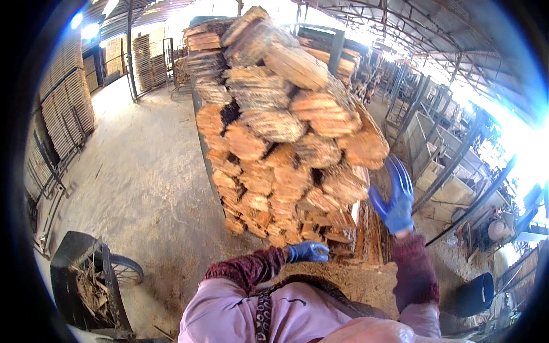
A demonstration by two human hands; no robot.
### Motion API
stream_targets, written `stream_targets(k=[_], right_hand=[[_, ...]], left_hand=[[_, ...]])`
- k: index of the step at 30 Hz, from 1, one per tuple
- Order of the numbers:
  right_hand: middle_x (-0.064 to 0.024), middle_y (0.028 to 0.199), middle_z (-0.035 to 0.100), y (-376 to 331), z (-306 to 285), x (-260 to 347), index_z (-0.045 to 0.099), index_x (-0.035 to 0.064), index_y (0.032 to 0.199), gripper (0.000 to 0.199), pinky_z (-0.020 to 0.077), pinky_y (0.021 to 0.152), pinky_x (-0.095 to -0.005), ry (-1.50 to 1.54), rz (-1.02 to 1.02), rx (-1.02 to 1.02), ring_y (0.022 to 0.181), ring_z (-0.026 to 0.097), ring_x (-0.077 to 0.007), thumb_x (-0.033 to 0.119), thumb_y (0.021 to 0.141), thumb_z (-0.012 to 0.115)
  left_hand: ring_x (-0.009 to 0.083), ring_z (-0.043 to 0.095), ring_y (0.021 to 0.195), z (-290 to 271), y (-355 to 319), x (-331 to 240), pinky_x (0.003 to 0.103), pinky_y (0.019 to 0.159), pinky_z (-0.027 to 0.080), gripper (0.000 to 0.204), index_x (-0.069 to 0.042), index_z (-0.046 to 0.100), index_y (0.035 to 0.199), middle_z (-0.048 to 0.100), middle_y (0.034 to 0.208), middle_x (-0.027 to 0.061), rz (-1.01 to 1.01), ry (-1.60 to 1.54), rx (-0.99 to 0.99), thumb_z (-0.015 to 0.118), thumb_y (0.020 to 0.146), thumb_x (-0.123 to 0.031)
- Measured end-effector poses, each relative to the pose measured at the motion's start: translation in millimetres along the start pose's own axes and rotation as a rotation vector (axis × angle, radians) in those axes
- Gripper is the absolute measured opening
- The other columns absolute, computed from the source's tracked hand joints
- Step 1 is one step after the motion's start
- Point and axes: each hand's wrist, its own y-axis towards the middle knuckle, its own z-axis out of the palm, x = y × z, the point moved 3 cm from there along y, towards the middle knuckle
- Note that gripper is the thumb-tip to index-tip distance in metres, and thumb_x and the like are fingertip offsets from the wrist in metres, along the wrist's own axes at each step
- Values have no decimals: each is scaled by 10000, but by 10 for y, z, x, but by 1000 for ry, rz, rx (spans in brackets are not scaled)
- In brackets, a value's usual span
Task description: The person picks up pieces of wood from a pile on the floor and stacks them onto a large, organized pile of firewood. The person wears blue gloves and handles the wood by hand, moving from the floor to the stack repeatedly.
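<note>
Wood stack (274,126) at person's twelve o'clock; left hand (307,251) before it, right hand (396,199) beside it, one o'clock. Scraps (92,292) in cart (71,251), nine o'clock. Bin (466,300), three o'clock.

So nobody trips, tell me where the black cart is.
In the head view, the black cart stands at the lower left, holding wood scraps, left of the left hand and the wood stack.

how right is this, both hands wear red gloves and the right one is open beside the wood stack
The colour is wrong: in the head view, the left hand and right hand wear blue gloves, not red, with the right one open beside the wood stack.
</note>
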Motion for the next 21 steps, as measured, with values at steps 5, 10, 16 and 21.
stream_targets(k=[5, 10, 16, 21], right_hand=[[-187, 1484, 488, 1939, 1238, 438, 429, 54, 1496, 760, 351, 1144, -482, -129, -247, -156, 1382, 453, -361, 369, 860, 699], [-129, 1553, 414, 2876, 2088, 472, 218, 170, 1601, 952, 488, 991, -458, -512, -147, -89, 1309, 538, -339, 317, 808, 724], [-148, 1509, 494, 3076, 2175, 489, 80, 199, 1625, 1047, 582, 803, -460, -635, -27, 264, 1147, 673, -309, 491, 853, 723], [-228, 1294, 638, 2924, 1292, 388, 241, 197, 1575, 960, 596, 766, -467, -475, -14, 234, 886, 722, -381, 486, 828, 770]], left_hand=[[255, 624, 1202, -656, -407, 306, 387, 1014, 496, 478, -122, 618, 1352, 653, 1311, 139, 58, 29, -22, 685, 961, -390], [226, 649, 1127, -1160, -837, 727, 353, 987, 522, 391, -89, 641, 1303, 690, 1242, 102, -42, -407, -265, 708, 956, -259], [160, 618, 1155, -1348, -885, 465, 311, 1000, 508, 410, -82, 570, 1386, 658, 1281, 71, 93, -375, -169, 639, 1012, -236], [169, 608, 1183, -1789, -528, -262, 314, 987, 502, 567, -83, 446, 1500, 632, 1321, 65, 256, -810, 51, 638, 1011, -297]])
